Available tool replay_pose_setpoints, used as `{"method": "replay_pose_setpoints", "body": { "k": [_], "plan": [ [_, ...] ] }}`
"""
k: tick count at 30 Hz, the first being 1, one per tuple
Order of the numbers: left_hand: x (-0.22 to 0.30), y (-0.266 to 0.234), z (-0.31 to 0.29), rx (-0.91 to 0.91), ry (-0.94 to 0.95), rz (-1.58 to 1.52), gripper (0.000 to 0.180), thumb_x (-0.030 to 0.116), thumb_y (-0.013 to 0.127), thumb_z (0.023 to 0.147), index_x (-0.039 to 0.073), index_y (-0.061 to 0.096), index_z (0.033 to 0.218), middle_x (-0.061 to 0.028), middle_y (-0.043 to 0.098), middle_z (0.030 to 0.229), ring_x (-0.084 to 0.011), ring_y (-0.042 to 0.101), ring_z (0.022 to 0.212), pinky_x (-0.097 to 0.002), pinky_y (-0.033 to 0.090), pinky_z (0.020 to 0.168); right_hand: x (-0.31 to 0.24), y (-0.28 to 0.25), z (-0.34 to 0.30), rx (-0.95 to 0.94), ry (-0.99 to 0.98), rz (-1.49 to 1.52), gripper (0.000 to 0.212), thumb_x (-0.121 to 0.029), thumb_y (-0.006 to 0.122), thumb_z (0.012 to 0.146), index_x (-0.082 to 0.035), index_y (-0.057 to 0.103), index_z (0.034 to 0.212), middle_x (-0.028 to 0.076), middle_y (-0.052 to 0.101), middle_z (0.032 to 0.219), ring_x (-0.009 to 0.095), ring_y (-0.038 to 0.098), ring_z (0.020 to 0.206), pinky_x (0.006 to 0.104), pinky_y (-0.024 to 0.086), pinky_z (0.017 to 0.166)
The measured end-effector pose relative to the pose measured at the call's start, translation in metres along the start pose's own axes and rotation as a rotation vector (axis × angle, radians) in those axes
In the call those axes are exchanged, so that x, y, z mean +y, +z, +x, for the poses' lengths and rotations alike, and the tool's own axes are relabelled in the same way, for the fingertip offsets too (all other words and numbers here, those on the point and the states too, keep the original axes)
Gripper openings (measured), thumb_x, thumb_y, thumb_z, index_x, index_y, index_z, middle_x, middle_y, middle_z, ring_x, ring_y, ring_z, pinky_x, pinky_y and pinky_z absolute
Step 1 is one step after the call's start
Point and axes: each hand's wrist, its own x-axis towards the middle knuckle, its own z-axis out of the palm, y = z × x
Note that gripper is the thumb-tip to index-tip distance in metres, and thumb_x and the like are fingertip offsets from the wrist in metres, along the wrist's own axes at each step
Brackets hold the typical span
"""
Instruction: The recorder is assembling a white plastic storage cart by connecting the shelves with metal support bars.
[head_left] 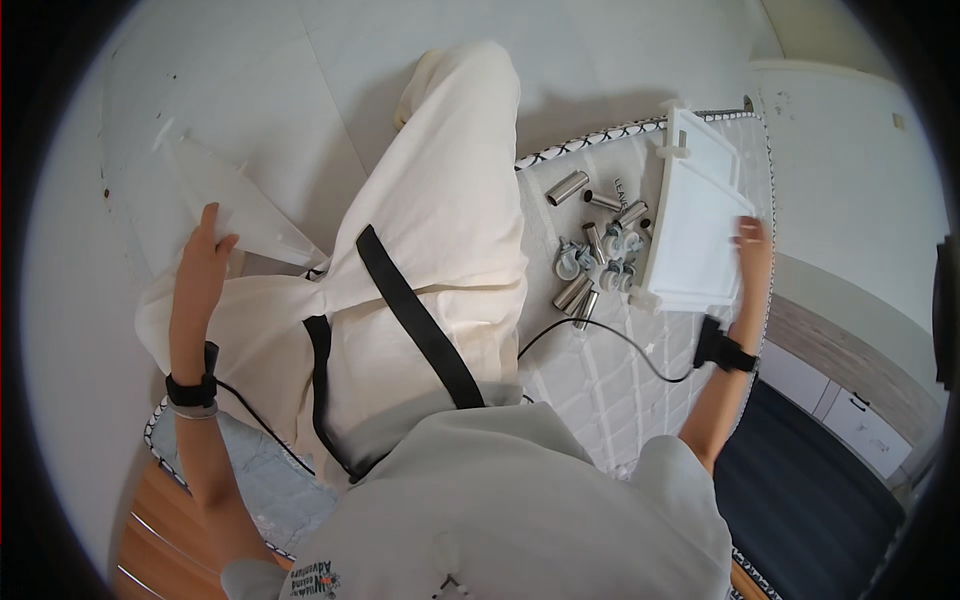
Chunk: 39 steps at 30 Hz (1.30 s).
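Observation:
To the left, my left hand (205, 258) has its index finger stretched out and its thumb apart. It is next to a whitish, see-through plastic panel (240, 195) that lies slanted beyond my bent knee; whether it touches the panel is unclear. My right hand (752, 245) is at the right edge of the white plastic shelf panels (695, 225) on the quilted mat. Its fingers are blurred and partly curled, so their grip does not show. Beside these panels lie several short shiny metal tubes (568, 188) and several grey-white caster wheels (570, 260), loosely heaped.
My legs in cream trousers (440, 200) are folded between the two sides. The quilted mat (640, 370) has a patterned border. Black cables (640, 345) run from the wrist straps. White cabinet drawers (865, 425) stand at the far right, next to a dark surface (800, 480).

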Motion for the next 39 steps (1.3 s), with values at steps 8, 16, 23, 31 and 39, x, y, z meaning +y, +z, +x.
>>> {"method": "replay_pose_setpoints", "body": {
  "k": [8, 16, 23, 31, 39],
  "plan": [
    [0.007, 0.005, -0.007, -0.027, 0.063, 0.049, 0.041, 0.015, 0.052, 0.088, 0.005, 0.037, 0.125, -0.0217, 0.054, 0.095, -0.0381, 0.052, 0.091, -0.0427, 0.042, 0.075, -0.041, 0.159, -0.082, -0.006, 0.117, -0.255, 0.05, -0.009, 0.055, 0.077, -0.001, 0.035, 0.122, 0.023, 0.044, 0.119, 0.043, 0.046, 0.108, 0.0478, 0.042, 0.087],
    [0.003, 0.017, -0.002, -0.027, 0.102, 0.062, 0.04, 0.015, 0.051, 0.088, 0.005, 0.037, 0.124, -0.0216, 0.053, 0.093, -0.038, 0.054, 0.087, -0.0421, 0.042, 0.074, 0.004, 0.101, -0.084, 0.157, 0.189, -0.161, 0.045, 0.0, 0.048, 0.077, 0.001, 0.039, 0.121, 0.025, 0.046, 0.118, 0.042, 0.048, 0.106, 0.0465, 0.042, 0.087],
    [-0.002, 0.018, -0.001, 0.004, 0.118, 0.112, 0.042, 0.016, 0.051, 0.089, 0.006, 0.036, 0.127, -0.0221, 0.054, 0.097, -0.0372, 0.054, 0.089, -0.0404, 0.043, 0.076, 0.052, 0.088, -0.105, 0.143, 0.191, -0.257, 0.043, -0.003, 0.05, 0.079, 0.001, 0.042, 0.121, 0.023, 0.047, 0.119, 0.04, 0.047, 0.108, 0.0443, 0.041, 0.089],
    [0.006, 0.019, -0.003, -0.04, 0.061, 0.099, 0.042, 0.014, 0.051, 0.089, 0.002, 0.037, 0.127, -0.0227, 0.054, 0.1, -0.0373, 0.053, 0.092, -0.0401, 0.042, 0.079, 0.008, 0.1, -0.093, 0.107, 0.063, -0.146, 0.021, -0.009, 0.054, 0.082, -0.001, 0.056, 0.102, 0.017, 0.054, 0.105, 0.036, 0.054, 0.095, 0.0407, 0.046, 0.079],
    [0.01, 0.018, -0.004, -0.052, 0.067, 0.101, 0.042, 0.013, 0.051, 0.088, 0.001, 0.037, 0.126, -0.0237, 0.054, 0.101, -0.0381, 0.053, 0.091, -0.0399, 0.042, 0.078, -0.026, 0.152, -0.051, -0.034, -0.269, -0.518, 0.017, -0.008, 0.05, 0.08, -0.008, 0.062, 0.093, 0.01, 0.054, 0.1, 0.029, 0.053, 0.093, 0.0399, 0.044, 0.077]
  ]
}}
